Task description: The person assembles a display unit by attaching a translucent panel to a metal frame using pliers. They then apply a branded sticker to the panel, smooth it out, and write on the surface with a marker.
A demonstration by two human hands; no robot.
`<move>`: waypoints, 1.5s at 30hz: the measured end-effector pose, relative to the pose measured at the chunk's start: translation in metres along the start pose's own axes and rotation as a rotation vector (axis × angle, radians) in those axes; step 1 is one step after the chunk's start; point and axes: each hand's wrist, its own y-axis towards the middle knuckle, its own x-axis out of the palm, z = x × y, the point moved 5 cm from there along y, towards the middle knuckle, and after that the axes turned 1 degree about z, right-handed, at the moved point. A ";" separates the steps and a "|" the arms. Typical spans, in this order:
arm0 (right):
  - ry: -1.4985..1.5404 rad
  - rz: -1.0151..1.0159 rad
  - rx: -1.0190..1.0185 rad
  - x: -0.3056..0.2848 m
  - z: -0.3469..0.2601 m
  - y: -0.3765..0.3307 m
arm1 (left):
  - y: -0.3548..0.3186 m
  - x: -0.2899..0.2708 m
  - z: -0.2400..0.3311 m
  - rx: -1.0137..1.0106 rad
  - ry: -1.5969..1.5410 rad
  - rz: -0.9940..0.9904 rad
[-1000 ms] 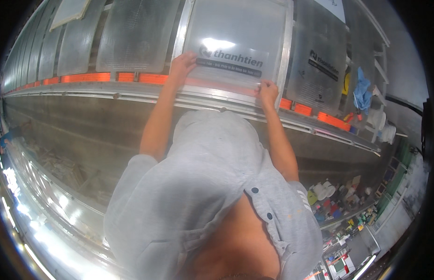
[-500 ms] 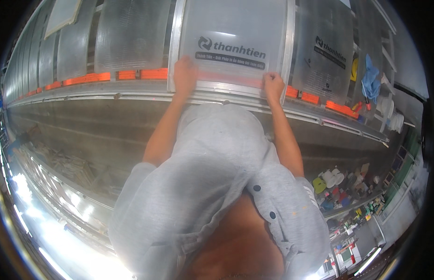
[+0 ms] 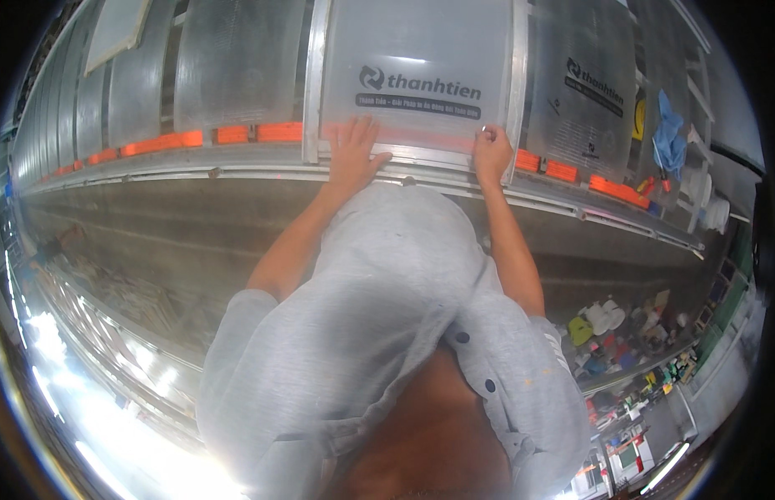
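In front of me on the long bench lies a flat metal frame (image 3: 315, 92) around a translucent panel (image 3: 421, 42) with dark printed lettering. My left hand (image 3: 352, 158) is flat with fingers spread, palm down on the frame's near left part. At the near right corner my right hand (image 3: 492, 157) is closed, thumb and fingers pressed together. A small pale spot shows at its fingertips; what they hold, if anything, is too small to name. To the right lies a translucent sheet (image 3: 592, 137) with a similar dark print.
Further translucent sheets (image 3: 237, 62) run in a row to the left. Orange strips (image 3: 162, 143) line the bench's near edge, beside a metal rail (image 3: 121, 179). A blue cloth (image 3: 669, 137) hangs at the right end. Mixed items (image 3: 608, 333) lie behind me at lower right.
My left hand has gone from a closed, blurred shape at the frame's left side to spread flat on its near edge. My right hand stays closed at the near right corner.
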 end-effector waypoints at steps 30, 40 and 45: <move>-0.053 0.005 -0.134 -0.001 -0.007 -0.004 | 0.000 -0.004 0.003 0.003 0.039 0.079; -0.060 0.005 -0.142 0.000 -0.007 -0.005 | -0.001 0.001 0.000 -0.021 0.010 0.019; -0.043 0.006 -0.151 0.000 -0.005 -0.004 | 0.002 -0.006 0.005 0.020 0.043 0.108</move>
